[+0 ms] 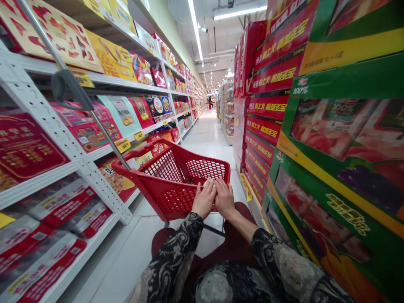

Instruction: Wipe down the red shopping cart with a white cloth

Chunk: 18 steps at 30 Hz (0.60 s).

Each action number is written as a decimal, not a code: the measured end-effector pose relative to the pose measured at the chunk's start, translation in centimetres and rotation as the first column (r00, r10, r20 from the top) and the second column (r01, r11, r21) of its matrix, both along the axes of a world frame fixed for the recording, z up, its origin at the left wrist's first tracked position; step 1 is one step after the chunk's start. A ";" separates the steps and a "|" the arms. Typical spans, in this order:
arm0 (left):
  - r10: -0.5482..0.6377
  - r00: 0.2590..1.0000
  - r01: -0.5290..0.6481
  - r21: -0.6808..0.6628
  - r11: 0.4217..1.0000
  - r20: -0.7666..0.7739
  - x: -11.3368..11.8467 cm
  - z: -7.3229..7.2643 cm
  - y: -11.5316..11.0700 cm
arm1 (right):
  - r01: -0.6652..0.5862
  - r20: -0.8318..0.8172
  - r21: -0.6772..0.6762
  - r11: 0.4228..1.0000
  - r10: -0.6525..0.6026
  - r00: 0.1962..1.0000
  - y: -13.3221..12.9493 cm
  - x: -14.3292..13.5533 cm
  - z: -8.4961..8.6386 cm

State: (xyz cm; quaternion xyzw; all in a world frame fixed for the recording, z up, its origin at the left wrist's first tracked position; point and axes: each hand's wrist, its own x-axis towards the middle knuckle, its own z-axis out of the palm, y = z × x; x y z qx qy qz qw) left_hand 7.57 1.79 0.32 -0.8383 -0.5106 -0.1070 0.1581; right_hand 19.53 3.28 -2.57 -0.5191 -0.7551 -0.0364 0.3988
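My left hand (204, 199) and my right hand (224, 198) meet in front of me, fingers bent and pressed together at the tips. A small whitish scrap (208, 182) shows at the fingertips, too small to name. Right behind the hands is the near end of a red plastic shopping basket (176, 204) with perforated walls; whether the fingers touch its rim I cannot tell. The basket stands on the floor, and a long metal pull handle with a grey grip (67, 90) slants up from its far left corner.
On the left, white metal shelves (104, 153) carry boxed and bagged foods with yellow price tags. Stacked red drink cartons (271, 105) and green juice cartons (334, 139) rise close on my right. A tiled aisle (210, 130) runs ahead, with a distant person in it.
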 end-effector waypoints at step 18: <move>-0.012 1.000 0.012 -0.062 0.998 -0.008 0.6 0.3 -0.5 | -0.050 0.004 -0.042 0.998 0.050 0.999 0.0 0.4 0.2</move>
